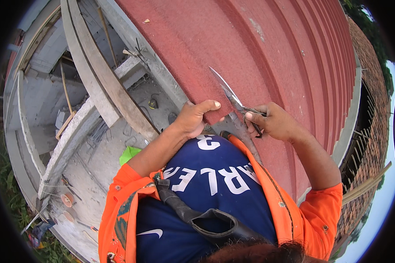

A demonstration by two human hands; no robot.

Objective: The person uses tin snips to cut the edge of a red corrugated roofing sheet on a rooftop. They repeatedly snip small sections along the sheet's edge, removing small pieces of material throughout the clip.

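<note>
A long ribbed red roofing sheet (245,48) lies in front of me. My left hand (194,117) is closed on its near edge, thumb pressed on top and fingers underneath, holding a corner flap. Beside that flap, a pair of metal shears (232,97) with dark handles sits at a cut in the sheet. My right hand (274,122) is wrapped round the shears' handles. The blades point away from me and to the left, lying over the red surface; the lower blade is partly hidden.
Left of the roof, a drop opens to a concrete floor (96,171) with loose cables and tools. Wooden boards (96,74) span the gap beside a grey wall edge (162,70). A bright green thing (129,154) lies below my left arm. A tiled roof (371,105) stands at right.
</note>
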